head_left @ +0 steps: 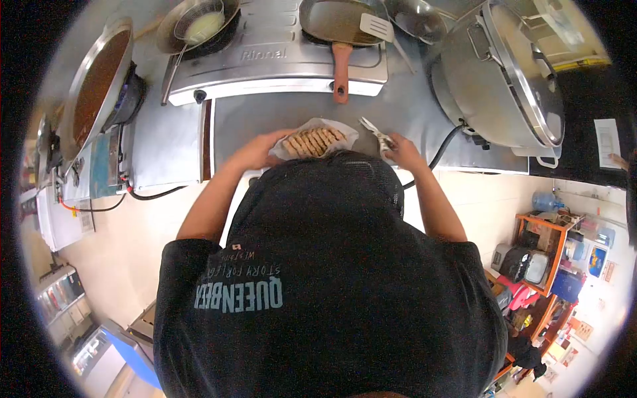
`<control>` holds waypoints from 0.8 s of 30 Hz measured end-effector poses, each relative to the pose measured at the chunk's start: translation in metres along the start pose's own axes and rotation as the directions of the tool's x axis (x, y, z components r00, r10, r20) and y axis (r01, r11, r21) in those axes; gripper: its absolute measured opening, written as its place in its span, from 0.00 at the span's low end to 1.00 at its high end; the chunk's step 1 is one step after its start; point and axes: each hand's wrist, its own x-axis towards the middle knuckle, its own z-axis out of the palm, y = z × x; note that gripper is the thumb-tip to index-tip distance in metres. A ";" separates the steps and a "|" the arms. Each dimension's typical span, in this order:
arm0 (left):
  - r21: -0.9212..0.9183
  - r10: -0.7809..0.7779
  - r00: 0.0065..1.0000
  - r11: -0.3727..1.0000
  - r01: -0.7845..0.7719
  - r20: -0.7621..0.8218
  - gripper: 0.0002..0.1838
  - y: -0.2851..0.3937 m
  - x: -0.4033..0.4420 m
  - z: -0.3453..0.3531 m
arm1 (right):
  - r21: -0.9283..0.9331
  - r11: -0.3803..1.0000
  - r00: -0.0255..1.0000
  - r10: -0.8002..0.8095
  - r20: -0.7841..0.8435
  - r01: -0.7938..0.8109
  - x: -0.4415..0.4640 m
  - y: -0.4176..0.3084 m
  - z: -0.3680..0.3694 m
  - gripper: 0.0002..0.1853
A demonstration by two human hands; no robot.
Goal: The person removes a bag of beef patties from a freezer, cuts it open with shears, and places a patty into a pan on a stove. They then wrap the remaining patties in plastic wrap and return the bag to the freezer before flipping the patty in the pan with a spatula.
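Observation:
A translucent whitish packet (350,136) holds a row of brown, ridged food pieces (312,141) on the steel counter (242,119), close against my dark shirt. My left hand (263,150) grips its left edge, with the fingertips partly hidden. On the other side, my right hand (402,152) is closed round the handles of a pair of scissors (378,136). Their blades point up and left, parted at the tips, a short way right of the packet. A cap or the shirt covers the lower edge of the packet.
A gas stove (265,66) stands behind the packet, bearing a square pan (332,23) with a brown handle and a slotted turner (376,27). A large lidded pot (478,86) is at right, with a black hose (443,147) beside it. A wide brown-filled pan (99,86) sits left.

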 end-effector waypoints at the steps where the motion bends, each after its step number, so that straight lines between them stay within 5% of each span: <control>1: -0.062 -0.023 1.000 0.998 0.023 0.010 0.37 0.005 0.003 0.005 | -0.090 0.996 1.000 -0.024 0.019 0.026 0.002 -0.004 0.000 0.19; 4: -0.156 -0.080 0.997 0.984 0.082 0.018 0.33 -0.001 0.004 0.012 | -0.327 0.933 0.989 0.143 -0.035 -0.147 0.031 -0.036 -0.010 0.18; 7: -0.148 -0.013 0.999 0.989 0.005 -0.050 0.31 -0.011 0.004 0.019 | 0.281 0.953 0.989 0.133 -0.070 -0.109 0.065 -0.113 -0.041 0.26; 9: -0.130 -0.039 0.998 0.991 0.033 -0.042 0.28 -0.024 0.007 0.022 | 0.850 0.520 0.984 0.180 -0.015 -0.082 0.094 -0.152 -0.018 0.26; 10: -0.124 -0.034 0.998 0.992 0.028 -0.046 0.28 -0.019 0.006 0.019 | 0.850 0.522 0.984 0.175 -0.023 -0.073 0.104 -0.171 -0.012 0.26; 12: -0.086 -0.155 0.987 0.985 0.151 -0.044 0.25 -0.004 0.002 0.013 | 0.974 0.147 0.985 0.030 0.168 -0.171 0.123 -0.199 -0.012 0.21; 18: -0.091 -0.276 0.961 0.958 0.272 -0.028 0.23 -0.015 -0.003 0.012 | 0.975 0.021 0.975 0.001 0.221 -0.221 0.166 -0.166 -0.013 0.07; 24: -0.143 -0.151 0.984 0.980 0.137 -0.093 0.21 -0.045 -0.006 0.023 | 0.962 0.089 0.966 -0.003 0.259 -0.258 0.163 -0.159 -0.027 0.06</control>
